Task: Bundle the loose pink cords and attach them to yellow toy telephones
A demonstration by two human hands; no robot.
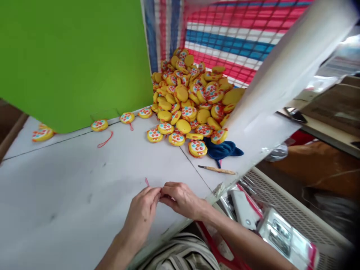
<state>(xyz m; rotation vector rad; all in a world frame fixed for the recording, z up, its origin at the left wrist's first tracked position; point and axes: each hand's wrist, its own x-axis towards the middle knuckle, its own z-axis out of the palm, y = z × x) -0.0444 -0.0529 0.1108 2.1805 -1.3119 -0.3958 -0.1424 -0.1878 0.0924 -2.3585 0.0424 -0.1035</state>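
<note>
My left hand (143,208) and my right hand (181,197) meet close to the table's front edge, fingertips pinched together. A thin pink cord (146,182) sticks out beyond the fingers of the left one. Whatever lies between the right fingertips is hidden. Past my hands, yellow round toys (197,148) with white faces and coloured dots lie at the front of a large heap (182,93). A thin wooden-handled tool (216,170) rests to the right, before a dark blue cloth piece (222,150).
A green panel (75,63) stands at the back left, with a few toys along its foot and a red cord loop (105,140) nearby. A white roll or post (289,60) slants at the right. Below the table edge, a plastic crate (281,198) holds wrapped packages.
</note>
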